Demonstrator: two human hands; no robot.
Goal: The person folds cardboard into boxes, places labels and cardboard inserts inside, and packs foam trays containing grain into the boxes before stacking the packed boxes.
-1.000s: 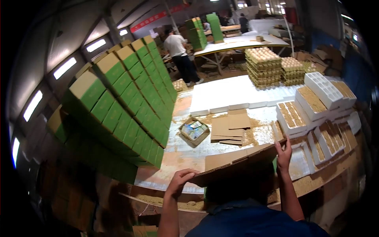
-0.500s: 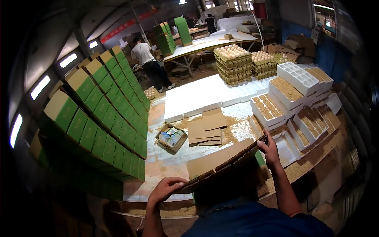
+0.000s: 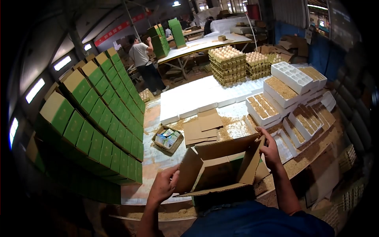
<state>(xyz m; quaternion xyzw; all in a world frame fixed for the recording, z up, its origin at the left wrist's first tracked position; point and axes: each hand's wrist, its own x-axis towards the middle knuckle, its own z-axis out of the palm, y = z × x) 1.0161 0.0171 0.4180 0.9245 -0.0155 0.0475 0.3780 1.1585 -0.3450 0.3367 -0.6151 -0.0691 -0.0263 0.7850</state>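
Note:
A cardboard box, brown inside with some green showing, stands opened out in front of my body, its flaps raised. My left hand grips the left flap, thumb and fingers closed at its edge. At the upper right corner my right hand holds the right flap, fingers bent round the edge. Just beyond the box lie flat cardboard pieces. Left of these is a small open carton with printed packets or cards in it. The box's underside is hidden from me.
Tall stacks of green boxes rise on the left. White foam trays lie ahead, with egg trays stacked behind. Foam boxes of husk-like filling are piled at right. A person stands by the far table.
The cardboard went from a folded flat shape to an opened box with its inside visible. My left hand turned more upright on the flap; my view shifted slightly.

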